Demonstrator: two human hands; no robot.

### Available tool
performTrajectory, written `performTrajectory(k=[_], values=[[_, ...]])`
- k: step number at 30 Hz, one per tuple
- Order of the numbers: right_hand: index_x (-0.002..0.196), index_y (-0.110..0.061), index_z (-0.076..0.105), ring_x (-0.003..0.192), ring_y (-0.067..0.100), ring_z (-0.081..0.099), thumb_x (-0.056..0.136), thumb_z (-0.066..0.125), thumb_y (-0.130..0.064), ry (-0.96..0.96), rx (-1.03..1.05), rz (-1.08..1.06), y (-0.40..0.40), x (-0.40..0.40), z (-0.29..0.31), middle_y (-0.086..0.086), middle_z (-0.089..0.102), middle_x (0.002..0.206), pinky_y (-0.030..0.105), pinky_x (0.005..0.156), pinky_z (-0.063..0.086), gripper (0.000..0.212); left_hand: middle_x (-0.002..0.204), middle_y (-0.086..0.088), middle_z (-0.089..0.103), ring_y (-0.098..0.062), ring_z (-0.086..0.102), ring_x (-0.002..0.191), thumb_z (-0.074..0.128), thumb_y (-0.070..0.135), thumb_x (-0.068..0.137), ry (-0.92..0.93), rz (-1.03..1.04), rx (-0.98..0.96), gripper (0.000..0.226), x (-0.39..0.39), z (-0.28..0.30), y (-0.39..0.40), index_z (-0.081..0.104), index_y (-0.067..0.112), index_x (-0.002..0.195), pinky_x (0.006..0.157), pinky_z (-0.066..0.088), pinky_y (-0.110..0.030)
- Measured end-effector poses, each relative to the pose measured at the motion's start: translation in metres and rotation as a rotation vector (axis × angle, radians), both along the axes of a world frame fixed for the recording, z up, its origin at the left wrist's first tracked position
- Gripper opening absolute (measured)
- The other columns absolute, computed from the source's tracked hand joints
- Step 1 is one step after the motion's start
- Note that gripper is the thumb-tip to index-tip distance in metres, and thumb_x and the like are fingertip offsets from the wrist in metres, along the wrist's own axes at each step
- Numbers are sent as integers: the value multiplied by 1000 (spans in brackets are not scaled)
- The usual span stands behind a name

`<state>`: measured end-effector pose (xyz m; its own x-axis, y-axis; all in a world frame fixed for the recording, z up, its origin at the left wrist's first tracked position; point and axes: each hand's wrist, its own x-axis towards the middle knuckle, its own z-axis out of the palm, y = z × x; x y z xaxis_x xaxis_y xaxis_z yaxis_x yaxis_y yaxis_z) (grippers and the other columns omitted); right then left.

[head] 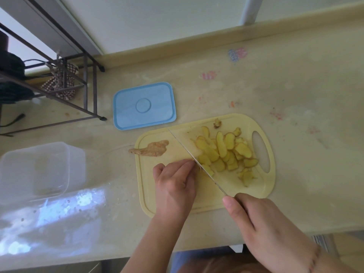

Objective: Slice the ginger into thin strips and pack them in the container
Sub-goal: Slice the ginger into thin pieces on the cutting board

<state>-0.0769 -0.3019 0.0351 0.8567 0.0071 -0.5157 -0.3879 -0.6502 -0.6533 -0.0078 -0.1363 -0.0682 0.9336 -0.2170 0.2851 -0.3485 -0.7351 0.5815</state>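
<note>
1. Right hand: nearest the camera, at the counter's front edge, fingers wrapped round the knife handle, which the hand hides.
2. Knife: thin blade lying diagonally across the board, tip toward the board's far left edge, its edge down among the ginger.
3. Left hand: on the board just left of the blade, fingers curled, fingertips against the blade's side. What lies under the fingertips is hidden; whether they pinch anything, I cannot tell.
4. Cutting board: pale yellow, rounded corners, oval handle hole at its right end, lying on the counter.
5. Ginger slices: heap of yellow slices on the board, right of the blade, some overlapping.
6. Ginger piece: brown, unpeeled, across the board's left rim, one end on the counter.
7. Ginger nub: small scrap near the board's far edge.
8. Container: clear plastic, rectangular, lidless, on the counter well left of the board; contents indistinct.
9. Lid: blue, rectangular, flat on the counter beyond the board.
10. Counter: beige, stained with coloured marks.
11. Rack: dark metal frame, far left.
</note>
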Motion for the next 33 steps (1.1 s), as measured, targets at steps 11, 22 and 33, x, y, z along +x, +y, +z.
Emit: performTrajectory(k=[11,22,33], values=[[61,-23,34,59,6,49,80,12,-68,-13,2,20,2,0,-2,-35,52,65,22,52,35,53,92,6,77,-6,63,79,53,8,84,-58,-4,9,28,0,-7,1,80,14,84,76,30,-28],[63,-22,40,51,11,42,81,9,-68,-8,-35,6,11,18,-29,-4,43,55,25,52,34,58,96,5,77,-7,66,83,56,7,85,-70,-28,-6,25,0,-12,2,80,14,88,77,31,-27],[61,-18,43,53,11,47,85,20,-65,-71,15,-47,7,6,-16,0,44,48,23,51,34,57,92,11,75,-5,66,83,67,15,88,1,49,0,12,-2,-6,1,79,18,90,73,37,-37]])
